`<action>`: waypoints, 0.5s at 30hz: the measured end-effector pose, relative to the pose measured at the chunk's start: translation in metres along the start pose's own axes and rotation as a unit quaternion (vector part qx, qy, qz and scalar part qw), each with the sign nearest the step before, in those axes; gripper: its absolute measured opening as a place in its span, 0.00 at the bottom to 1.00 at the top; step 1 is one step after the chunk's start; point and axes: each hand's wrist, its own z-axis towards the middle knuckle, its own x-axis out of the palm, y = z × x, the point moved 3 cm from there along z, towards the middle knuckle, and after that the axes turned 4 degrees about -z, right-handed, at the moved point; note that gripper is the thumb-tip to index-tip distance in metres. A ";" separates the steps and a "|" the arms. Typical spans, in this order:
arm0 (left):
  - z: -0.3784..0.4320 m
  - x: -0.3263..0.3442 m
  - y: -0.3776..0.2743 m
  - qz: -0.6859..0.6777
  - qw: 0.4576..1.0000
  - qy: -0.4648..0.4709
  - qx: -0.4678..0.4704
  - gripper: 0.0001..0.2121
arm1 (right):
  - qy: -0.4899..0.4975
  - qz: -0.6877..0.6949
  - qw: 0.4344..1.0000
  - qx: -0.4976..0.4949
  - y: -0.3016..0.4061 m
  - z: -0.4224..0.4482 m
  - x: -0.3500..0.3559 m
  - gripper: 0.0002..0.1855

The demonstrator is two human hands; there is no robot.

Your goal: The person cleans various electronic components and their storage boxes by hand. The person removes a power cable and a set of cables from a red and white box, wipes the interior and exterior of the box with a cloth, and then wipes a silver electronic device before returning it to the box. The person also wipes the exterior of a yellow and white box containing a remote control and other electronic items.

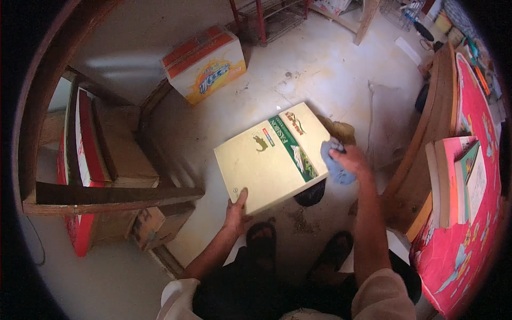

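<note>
A flat cream cardboard box [256, 160] with a green printed band is held tilted above the floor before me. My left hand [237, 212] grips its near left corner, with the thumb on top and the other fingers hidden beneath. My right hand [350, 160] is closed on a blue-grey cloth [338, 164], which touches the box's right edge. Behind that edge, a brown object [342, 130] is partly hidden. A dark rounded thing [311, 193] shows below the box.
A printed carton [208, 70] stands on the floor at the upper left. Wooden framing [120, 206] and more boxes fill the left side. On the right, books [452, 180] lie on a red floral cloth [472, 248] beside a wooden board [424, 120].
</note>
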 end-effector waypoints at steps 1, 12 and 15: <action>0.000 -0.003 0.003 0.004 1.000 -0.003 -0.005 0.30 | 0.005 0.002 1.000 0.004 0.001 -0.003 -0.003 0.37; 0.038 -0.019 0.073 0.237 0.931 -0.012 0.277 0.29 | 0.013 0.163 0.982 -0.093 -0.069 0.007 0.043 0.36; 0.036 -0.027 0.062 0.180 0.966 -0.004 0.186 0.29 | 0.060 0.130 0.989 -0.037 -0.060 0.010 0.045 0.33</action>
